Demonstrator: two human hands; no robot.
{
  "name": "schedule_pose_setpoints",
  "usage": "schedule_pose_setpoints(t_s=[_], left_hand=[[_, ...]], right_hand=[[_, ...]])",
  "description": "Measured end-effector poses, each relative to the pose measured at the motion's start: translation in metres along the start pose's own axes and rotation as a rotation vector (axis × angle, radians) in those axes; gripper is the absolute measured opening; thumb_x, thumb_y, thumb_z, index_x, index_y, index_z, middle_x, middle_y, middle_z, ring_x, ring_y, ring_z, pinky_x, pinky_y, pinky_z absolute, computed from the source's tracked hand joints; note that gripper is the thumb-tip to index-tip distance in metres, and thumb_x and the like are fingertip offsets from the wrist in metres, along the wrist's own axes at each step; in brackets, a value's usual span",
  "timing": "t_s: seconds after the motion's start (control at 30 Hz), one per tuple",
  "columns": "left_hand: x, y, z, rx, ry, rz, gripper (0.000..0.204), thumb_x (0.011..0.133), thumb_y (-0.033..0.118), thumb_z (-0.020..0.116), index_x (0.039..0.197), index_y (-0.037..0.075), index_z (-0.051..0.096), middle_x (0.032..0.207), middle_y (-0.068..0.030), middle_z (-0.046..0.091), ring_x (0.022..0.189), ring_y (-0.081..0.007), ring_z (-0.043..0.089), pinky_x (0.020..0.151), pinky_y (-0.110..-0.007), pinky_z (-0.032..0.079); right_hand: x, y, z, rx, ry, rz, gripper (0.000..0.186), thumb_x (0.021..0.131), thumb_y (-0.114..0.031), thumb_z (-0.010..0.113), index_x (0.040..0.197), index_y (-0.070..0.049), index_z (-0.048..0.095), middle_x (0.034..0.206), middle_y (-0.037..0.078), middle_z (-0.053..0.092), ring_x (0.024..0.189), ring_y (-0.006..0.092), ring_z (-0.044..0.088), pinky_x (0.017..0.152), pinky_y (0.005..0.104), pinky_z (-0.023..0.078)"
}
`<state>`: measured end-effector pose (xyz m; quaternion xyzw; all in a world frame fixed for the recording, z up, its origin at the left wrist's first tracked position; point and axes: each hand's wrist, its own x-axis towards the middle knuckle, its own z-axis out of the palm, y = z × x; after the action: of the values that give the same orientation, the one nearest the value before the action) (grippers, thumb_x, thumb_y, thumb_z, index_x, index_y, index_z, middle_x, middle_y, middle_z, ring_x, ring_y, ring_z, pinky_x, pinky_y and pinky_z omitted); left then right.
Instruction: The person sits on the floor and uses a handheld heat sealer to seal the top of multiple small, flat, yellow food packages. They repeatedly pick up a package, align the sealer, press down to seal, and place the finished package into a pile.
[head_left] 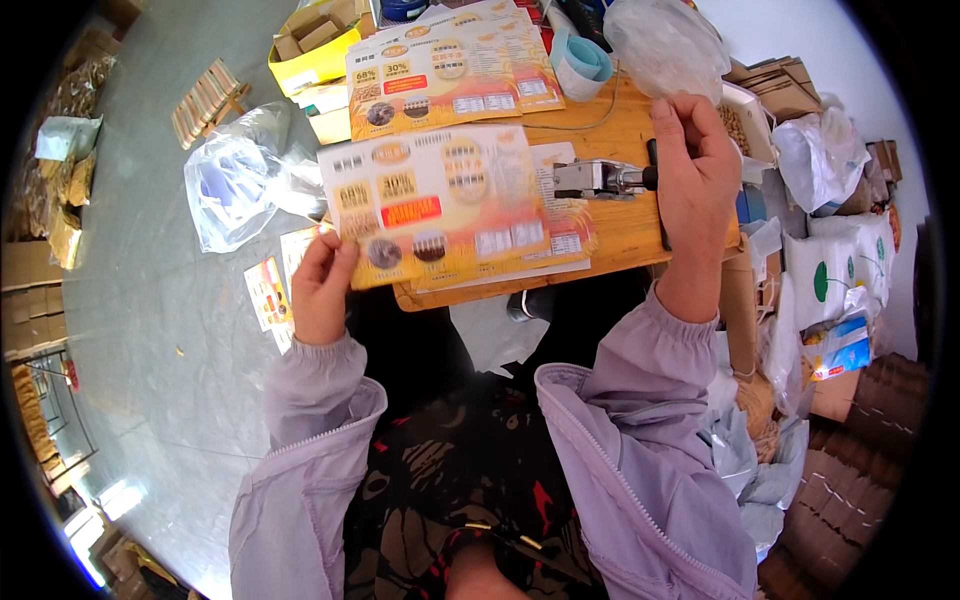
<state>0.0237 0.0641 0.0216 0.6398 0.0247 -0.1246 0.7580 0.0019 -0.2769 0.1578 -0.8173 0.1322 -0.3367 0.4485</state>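
My left hand (pixel 325 285) pinches the lower left corner of a yellow-and-white printed sheet (pixel 490 205), tilted over the table's near edge. Beneath it lie similar printed sheets (pixel 566 243). The far right part of the held sheet reaches toward a chrome plier-like tool (pixel 600 180) with black handles, which lies above the sheets. My right hand (pixel 700 160) is raised beside the tool's handle end, thumb and fingers curled together; what is between them, if anything, cannot be made out. The hand partly hides the black handles.
A stack of printed sheets (pixel 430 95) covers the far side of the wooden table (pixel 625 225). Near it are a light-blue tape roll (pixel 580 68), a clear plastic bag (pixel 668 45) and a yellow box (pixel 310 65). Bags (pixel 825 150) and cardboard crowd the right; another bag (pixel 245 180) lies left.
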Motion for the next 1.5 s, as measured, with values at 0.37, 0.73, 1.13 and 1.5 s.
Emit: schedule_pose_setpoints(t_s=[0.37,0.73,1.13,1.5], left_hand=[[0.179,0.026,0.074,0.348,0.161,0.306,0.046,0.096,0.025,0.068,0.131,-0.002,0.057,0.111,-0.0134,0.066,0.090,-0.0186,0.067,0.075,-0.033,0.056],[-0.012,-0.001,0.086,0.876,-0.387,0.770,0.035,0.081,0.009,0.073,0.116,0.008,0.068,0.121,-0.0098,0.064,0.114,-0.0327,0.058,0.098,-0.043,0.046],[-0.018,-0.017,0.087,0.921,-0.368,0.756,0.036,0.081,0.009,0.073,0.117,0.011,0.069,0.125,-0.0048,0.064,0.120,-0.0289,0.056,0.101,-0.041,0.044],[-0.016,-0.015,0.084,1.045,-0.057,0.674,0.052,0.083,0.019,0.076,0.131,0.008,0.061,0.143,-0.0182,0.049,0.131,-0.0381,0.046,0.109,-0.046,0.036]], right_hand=[[0.000,0.005,-0.003,-0.089,-0.024,-0.055,0.014,0.096,-0.013,0.064,0.089,-0.001,0.061,0.063,-0.002,0.050,0.059,0.0052,0.042,0.054,0.0245,0.035],[0.009,-0.003,0.062,-0.084,-0.132,-0.192,0.011,0.092,-0.015,0.064,0.088,-0.005,0.062,0.064,0.012,0.061,0.055,0.0258,0.060,0.055,0.0356,0.045],[0.001,-0.003,0.125,-0.293,-0.216,-0.262,0.012,0.092,-0.017,0.059,0.089,-0.007,0.063,0.074,0.016,0.068,0.070,0.0361,0.067,0.060,0.0461,0.051],[0.006,0.010,0.130,-0.430,-0.338,-0.202,0.017,0.092,-0.022,0.060,0.093,-0.007,0.066,0.078,0.015,0.069,0.070,0.0339,0.067,0.063,0.0429,0.051]])
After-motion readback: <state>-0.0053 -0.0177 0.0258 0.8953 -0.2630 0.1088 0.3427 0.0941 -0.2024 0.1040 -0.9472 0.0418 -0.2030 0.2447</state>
